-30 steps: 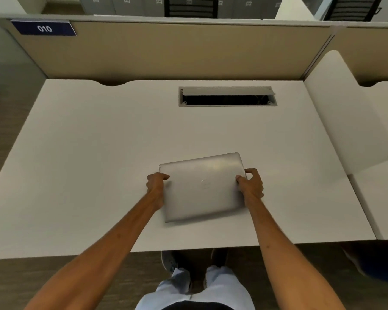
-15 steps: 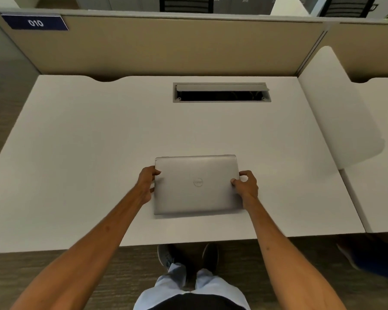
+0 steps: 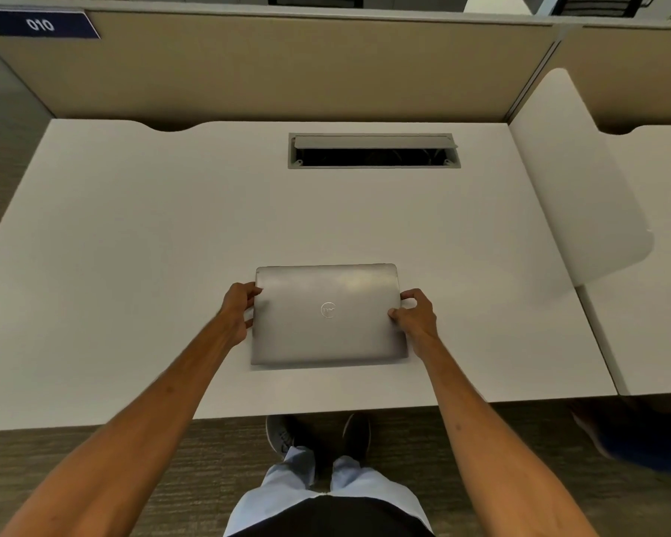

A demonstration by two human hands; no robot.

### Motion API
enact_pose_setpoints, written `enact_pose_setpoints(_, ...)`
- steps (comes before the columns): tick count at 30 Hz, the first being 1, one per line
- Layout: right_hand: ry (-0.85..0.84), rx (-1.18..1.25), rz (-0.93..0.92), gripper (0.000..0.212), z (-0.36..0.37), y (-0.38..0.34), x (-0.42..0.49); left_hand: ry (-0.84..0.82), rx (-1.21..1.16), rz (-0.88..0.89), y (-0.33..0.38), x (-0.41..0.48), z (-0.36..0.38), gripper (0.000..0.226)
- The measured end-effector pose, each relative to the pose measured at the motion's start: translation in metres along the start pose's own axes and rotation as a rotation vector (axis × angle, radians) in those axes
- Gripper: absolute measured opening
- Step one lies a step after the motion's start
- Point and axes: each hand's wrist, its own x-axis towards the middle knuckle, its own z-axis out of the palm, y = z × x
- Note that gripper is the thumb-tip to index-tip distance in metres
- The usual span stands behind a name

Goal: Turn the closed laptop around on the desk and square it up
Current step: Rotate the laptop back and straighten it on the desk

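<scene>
A closed silver laptop (image 3: 328,335) with a round logo on its lid lies flat on the white desk (image 3: 132,246), near the front edge and roughly parallel to it. My left hand (image 3: 238,308) grips the laptop's left edge, fingers curled over the upper left corner. On the opposite side, my right hand (image 3: 415,313) pinches the right edge with thumb on the lid and fingers round the side.
An open cable slot (image 3: 373,151) with a grey flap is set in the desk behind the laptop. A beige partition (image 3: 287,67) runs along the back. A white divider panel (image 3: 574,180) stands at the right, with another desk beyond.
The laptop has turned from a tilted angle to parallel with the desk's front edge. Both hands kept their hold on its side edges and shifted with it.
</scene>
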Motion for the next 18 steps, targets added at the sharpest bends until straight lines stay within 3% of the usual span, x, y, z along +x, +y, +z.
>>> enact_pose_setpoints(18, -0.010, 0.024, -0.026, 0.039, 0.0018, 0.0058, 0.0018, 0.011, 0.013, 0.008, 0.0010, 0.0052, 0.0013, 0.027)
